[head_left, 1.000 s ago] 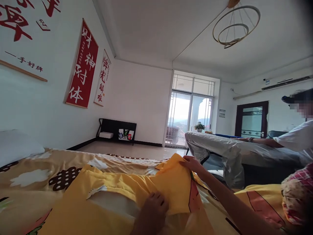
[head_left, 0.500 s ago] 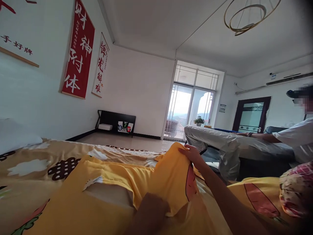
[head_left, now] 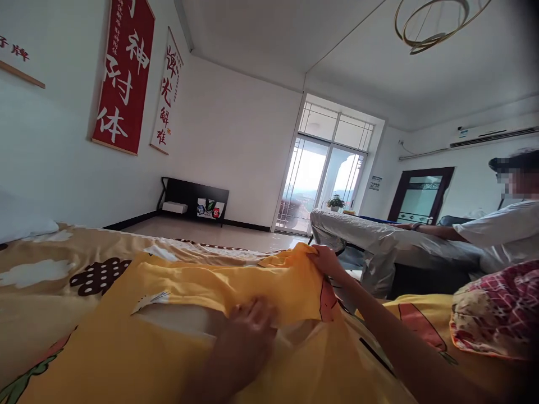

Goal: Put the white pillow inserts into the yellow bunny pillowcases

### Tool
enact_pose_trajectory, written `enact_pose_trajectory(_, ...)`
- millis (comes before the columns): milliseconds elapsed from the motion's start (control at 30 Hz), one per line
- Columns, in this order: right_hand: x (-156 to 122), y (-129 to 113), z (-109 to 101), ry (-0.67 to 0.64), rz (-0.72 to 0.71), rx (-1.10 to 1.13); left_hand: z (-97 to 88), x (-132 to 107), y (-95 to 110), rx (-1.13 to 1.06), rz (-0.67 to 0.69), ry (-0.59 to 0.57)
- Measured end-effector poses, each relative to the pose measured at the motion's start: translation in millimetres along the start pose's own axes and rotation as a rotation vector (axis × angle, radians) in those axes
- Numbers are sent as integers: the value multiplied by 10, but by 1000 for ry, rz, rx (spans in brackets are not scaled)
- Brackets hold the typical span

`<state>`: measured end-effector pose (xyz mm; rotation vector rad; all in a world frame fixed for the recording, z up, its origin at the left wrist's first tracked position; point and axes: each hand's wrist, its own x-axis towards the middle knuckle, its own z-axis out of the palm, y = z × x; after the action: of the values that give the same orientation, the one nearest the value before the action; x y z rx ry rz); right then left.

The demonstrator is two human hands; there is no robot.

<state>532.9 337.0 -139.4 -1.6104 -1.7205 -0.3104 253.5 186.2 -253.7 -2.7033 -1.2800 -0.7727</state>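
Yellow cloth (head_left: 189,286) printed with carrots lies in loose folds across the bed. My right hand (head_left: 328,262) is closed on a raised, bunched edge of it, fingers pinching the fabric. Nearer to me, my left hand (head_left: 250,339) rests against the cloth's middle. Motion blurs its fingers, so their grip is unclear. Beneath is a tan bedsheet (head_left: 29,306) with white cloud shapes and dark dotted patches.
At right lies a maroon and cream patterned cloth bundle (head_left: 492,314). Beyond it a person in a white sleeve (head_left: 484,224) sits at a plastic-covered table (head_left: 379,235). A white pillow (head_left: 25,221) is at left; a low black shelf (head_left: 189,193) stands by the wall.
The raised part of the yellow cloth has sunk lower and spread flatter. My left hand has shifted up and slightly left over it. My right hand still holds the edge; the view has turned slightly.
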Motion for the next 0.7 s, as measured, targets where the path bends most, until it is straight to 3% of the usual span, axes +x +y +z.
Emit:
enact_pose_trajectory(67,-3,-50,72,19,-25,-29,-12,-3,70,12,-4,-31)
enact_pose_trajectory(167,3,-129,139,23,-75,-52,41,7,245,-88,115,-19)
enact_pose_trajectory(233,13,-174,138,4,-121,-59,163,26,343,-160,163,-26)
enact_pose_trajectory(300,20,-212,110,17,-139,-67,338,54,377,-216,121,-39)
enact_pose_trajectory(400,23,-264,62,65,-128,-78,587,90,315,-327,-78,-37)
enact_pose_trajectory(467,22,-303,59,74,-123,-78,680,95,257,-386,-153,-93)
enact_pose_trajectory(567,29,-367,114,68,-118,-59,688,66,204,-429,-133,-222)
enact_pose_trajectory(700,49,-455,242,79,-79,-7,571,26,96,-534,-67,-299)
